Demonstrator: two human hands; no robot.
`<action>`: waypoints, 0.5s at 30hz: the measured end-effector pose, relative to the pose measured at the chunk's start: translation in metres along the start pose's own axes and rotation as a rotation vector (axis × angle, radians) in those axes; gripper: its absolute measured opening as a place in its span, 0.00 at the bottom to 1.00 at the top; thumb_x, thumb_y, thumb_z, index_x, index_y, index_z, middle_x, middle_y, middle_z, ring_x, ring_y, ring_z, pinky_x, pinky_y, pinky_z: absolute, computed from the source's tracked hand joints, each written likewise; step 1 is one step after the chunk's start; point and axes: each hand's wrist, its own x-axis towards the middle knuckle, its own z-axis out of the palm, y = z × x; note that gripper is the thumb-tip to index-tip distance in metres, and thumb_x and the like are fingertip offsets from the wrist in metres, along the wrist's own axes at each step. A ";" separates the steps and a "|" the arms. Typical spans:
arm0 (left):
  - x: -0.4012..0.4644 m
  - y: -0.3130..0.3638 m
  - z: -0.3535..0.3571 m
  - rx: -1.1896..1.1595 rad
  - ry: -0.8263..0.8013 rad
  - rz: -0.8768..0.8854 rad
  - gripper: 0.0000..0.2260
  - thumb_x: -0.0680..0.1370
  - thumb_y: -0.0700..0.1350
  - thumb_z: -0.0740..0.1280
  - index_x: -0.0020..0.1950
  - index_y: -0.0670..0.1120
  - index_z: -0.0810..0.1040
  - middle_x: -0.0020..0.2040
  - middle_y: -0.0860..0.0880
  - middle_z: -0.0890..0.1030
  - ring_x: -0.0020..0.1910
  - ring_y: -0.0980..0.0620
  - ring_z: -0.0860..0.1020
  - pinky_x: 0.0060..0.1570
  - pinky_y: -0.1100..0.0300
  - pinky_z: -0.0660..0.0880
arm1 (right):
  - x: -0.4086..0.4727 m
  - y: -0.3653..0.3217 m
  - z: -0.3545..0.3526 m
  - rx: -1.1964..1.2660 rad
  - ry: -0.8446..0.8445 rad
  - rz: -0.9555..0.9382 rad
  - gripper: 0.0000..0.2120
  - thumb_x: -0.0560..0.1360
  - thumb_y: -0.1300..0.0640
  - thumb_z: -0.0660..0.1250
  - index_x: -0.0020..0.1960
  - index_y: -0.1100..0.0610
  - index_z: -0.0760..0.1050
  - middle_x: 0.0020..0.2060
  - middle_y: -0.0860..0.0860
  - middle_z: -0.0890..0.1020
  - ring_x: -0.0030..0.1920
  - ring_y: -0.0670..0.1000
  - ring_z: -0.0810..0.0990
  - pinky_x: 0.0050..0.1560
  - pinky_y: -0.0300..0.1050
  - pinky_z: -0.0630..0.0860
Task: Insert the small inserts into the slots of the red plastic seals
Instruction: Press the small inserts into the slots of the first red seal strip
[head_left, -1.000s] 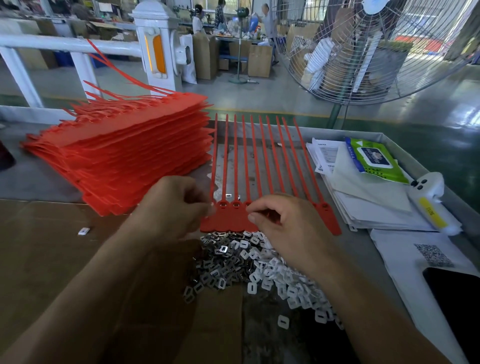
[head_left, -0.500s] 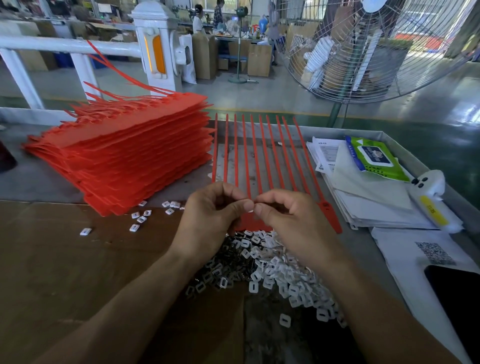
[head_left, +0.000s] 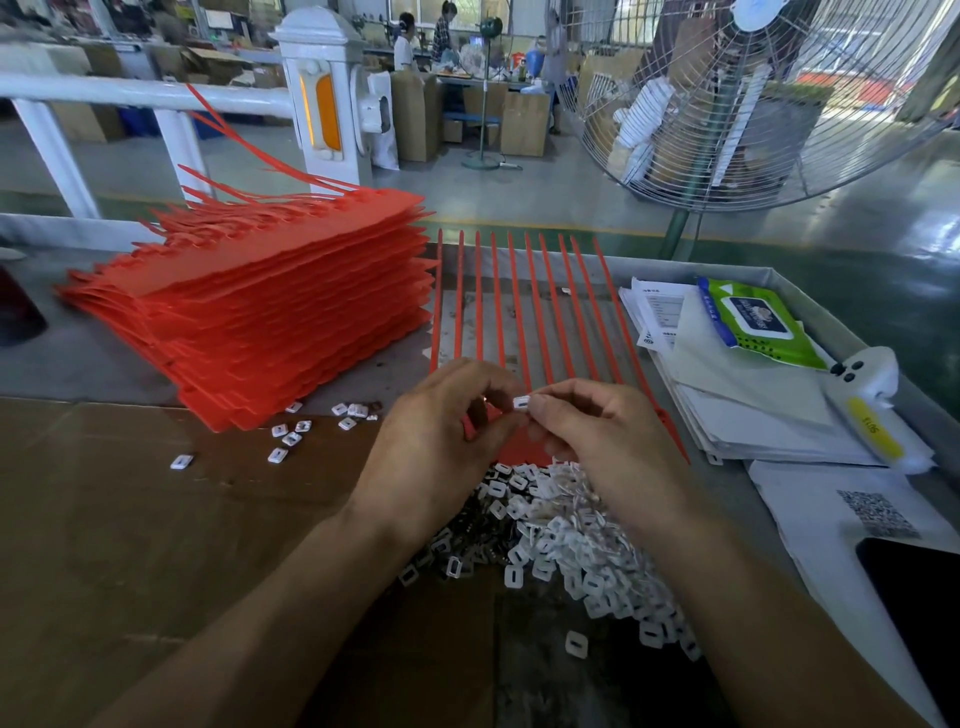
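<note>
Seals in a tall red stack (head_left: 260, 317) are sitting at the desk's far left. A few loose inserts (head_left: 291, 436) are lying just beside it. The left hand (head_left: 436, 447) is curling its fingers near the right hand (head_left: 597, 441), which is pinching one small white insert (head_left: 521, 401). Under both hands a red strip of seals (head_left: 519, 312) is lying flat, reaching to the far edge. A big pile of inserts (head_left: 561, 535) is sitting near the front edge. Papers (head_left: 753, 405) are lying on the right.
</note>
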 end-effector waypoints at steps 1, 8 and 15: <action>0.001 0.000 0.000 0.042 0.000 0.043 0.07 0.76 0.49 0.72 0.53 0.55 0.80 0.47 0.61 0.78 0.45 0.57 0.79 0.41 0.64 0.77 | 0.000 0.000 0.000 -0.005 -0.001 0.003 0.06 0.80 0.48 0.69 0.48 0.44 0.85 0.40 0.44 0.86 0.41 0.40 0.84 0.49 0.42 0.76; 0.008 -0.021 -0.009 0.171 0.032 -0.063 0.04 0.78 0.50 0.72 0.52 0.55 0.81 0.48 0.60 0.78 0.49 0.61 0.77 0.48 0.66 0.74 | 0.002 0.004 -0.005 -0.312 0.097 -0.063 0.07 0.81 0.47 0.68 0.56 0.45 0.83 0.42 0.37 0.84 0.47 0.28 0.78 0.40 0.22 0.71; 0.014 -0.044 -0.013 0.377 -0.032 -0.284 0.04 0.78 0.53 0.71 0.52 0.58 0.82 0.54 0.58 0.80 0.59 0.54 0.74 0.63 0.51 0.65 | 0.003 0.010 -0.003 -0.547 0.061 -0.069 0.09 0.81 0.50 0.68 0.57 0.51 0.83 0.46 0.40 0.83 0.45 0.38 0.80 0.44 0.32 0.72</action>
